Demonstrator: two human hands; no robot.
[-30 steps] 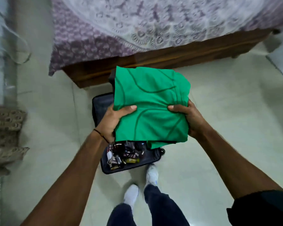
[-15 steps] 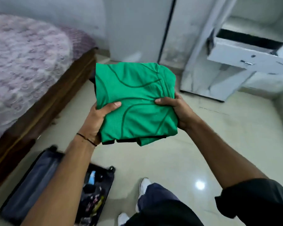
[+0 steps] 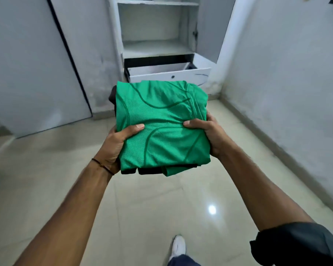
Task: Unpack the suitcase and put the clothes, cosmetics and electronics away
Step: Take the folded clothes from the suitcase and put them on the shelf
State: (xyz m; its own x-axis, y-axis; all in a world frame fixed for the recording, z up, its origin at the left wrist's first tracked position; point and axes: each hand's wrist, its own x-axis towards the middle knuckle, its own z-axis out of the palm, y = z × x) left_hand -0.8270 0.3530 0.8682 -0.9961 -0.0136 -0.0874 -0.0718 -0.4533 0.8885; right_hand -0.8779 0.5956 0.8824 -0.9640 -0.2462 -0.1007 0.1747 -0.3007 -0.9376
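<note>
Green folded clothes (image 3: pixel 161 120) between both hands (image 3: pixel 115 145) (image 3: pixel 211 138)

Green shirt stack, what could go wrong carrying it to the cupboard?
1. The left hand and right hand grip only the near end of the green shirt, and dark clothes poke out underneath, so the stack might slide apart.
2. The open drawer sticks out below the shelf; the person could bump it.
3. The floor looks glossy, so a slip is possible.
</note>
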